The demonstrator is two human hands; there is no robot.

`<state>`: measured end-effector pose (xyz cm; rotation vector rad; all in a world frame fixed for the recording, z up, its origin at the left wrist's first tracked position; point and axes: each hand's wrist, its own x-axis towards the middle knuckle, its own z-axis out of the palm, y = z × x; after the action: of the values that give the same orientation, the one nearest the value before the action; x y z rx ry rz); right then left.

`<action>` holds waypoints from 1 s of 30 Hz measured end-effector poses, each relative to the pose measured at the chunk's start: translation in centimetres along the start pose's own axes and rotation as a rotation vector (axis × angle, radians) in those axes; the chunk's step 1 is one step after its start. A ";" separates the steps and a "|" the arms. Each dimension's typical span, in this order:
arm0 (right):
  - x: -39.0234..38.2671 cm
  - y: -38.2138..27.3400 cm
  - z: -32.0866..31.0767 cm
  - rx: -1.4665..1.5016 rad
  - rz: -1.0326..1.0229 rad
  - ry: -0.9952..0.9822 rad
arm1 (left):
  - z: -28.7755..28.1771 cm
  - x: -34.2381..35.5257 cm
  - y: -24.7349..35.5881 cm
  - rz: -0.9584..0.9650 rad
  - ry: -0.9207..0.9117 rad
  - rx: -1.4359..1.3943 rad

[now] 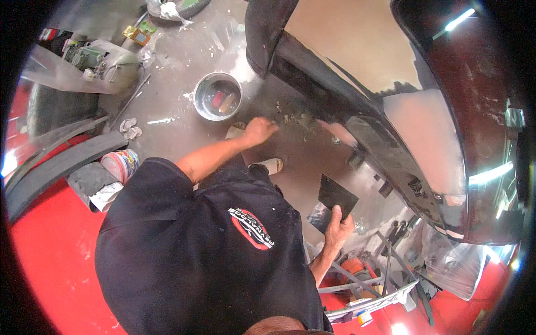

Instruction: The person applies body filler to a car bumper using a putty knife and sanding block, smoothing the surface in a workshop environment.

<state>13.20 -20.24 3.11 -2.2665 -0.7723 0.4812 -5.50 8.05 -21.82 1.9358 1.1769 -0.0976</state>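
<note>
My left hand [260, 129] is closed just below and right of a round metal bucket [201, 110], its fingers curled so that I cannot make out whether anything is in them. In the bucket lie a red block [217, 99] and a tan block [227, 103]. My right hand [339, 224] grips a thin dark square sheet [336, 194] by its lower edge, low and to the right. Beyond both hands rises a black car body [324, 72], with a large tan patch [346, 39] and a pinkish patch [419, 128] on its panels.
Loose curved bumper parts [50, 167], a colourful tub [118, 167] and grey machinery [100, 70] line the left. A tyre [190, 6] lies at the top. Metal stands [357, 285] and a plastic-covered item [452, 262] are at lower right. My sandalled feet [271, 166] show below the bucket.
</note>
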 end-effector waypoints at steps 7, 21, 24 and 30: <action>-0.5 1.0 -0.9 -0.099 0.080 -0.082 | 1.1 -2.7 -12.9 -0.126 0.267 -0.105; 4.3 3.7 -1.3 -0.226 -0.136 -0.312 | 4.0 -6.9 -14.7 -0.594 0.462 -0.724; 4.4 0.9 -1.2 -0.239 -0.088 -0.339 | 4.2 -5.7 -12.4 -0.661 0.441 -1.007; 4.0 2.7 -1.9 -0.203 -0.125 -0.292 | 4.5 -0.7 -8.8 -0.520 0.508 -0.856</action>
<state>18.25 -20.19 2.02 -2.3424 -1.1484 0.7121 -11.04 6.19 -29.80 0.8910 1.6725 0.5679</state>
